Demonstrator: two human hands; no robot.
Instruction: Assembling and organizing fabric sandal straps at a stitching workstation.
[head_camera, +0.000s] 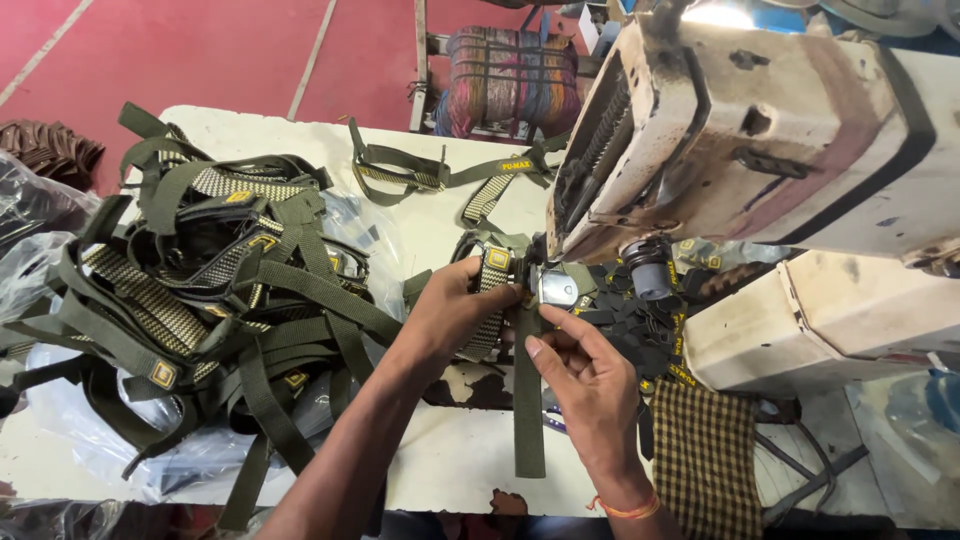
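Fingers of left hand: curled and pinching patterned webbing strap just ahead of sewing machine foot. Fingers of right hand: held loosely together, thumb and forefinger tips pressed on plain olive strap where it meets metal presser plate.

Plain olive strap: flat on bench, running from needle area toward near edge, crossing under patterned webbing strap.

Patterned webbing strap: woven cream-and-olive, small yellow square tag at upper end, tilted across left palm.

Sewing machine: cream body, worn and stained, upper right, overhanging the work.

Heap of finished straps: olive and patterned, tangled, left half of bench, partly over clear plastic bags.

Pile of small dark patches: beside machine base, just right of hands.

Checked cloth: brown and yellow, hanging at bench edge, right of right wrist.

Orange thread band: on right wrist.

Loose strap pieces: far side of bench.

Red floor: beyond bench.
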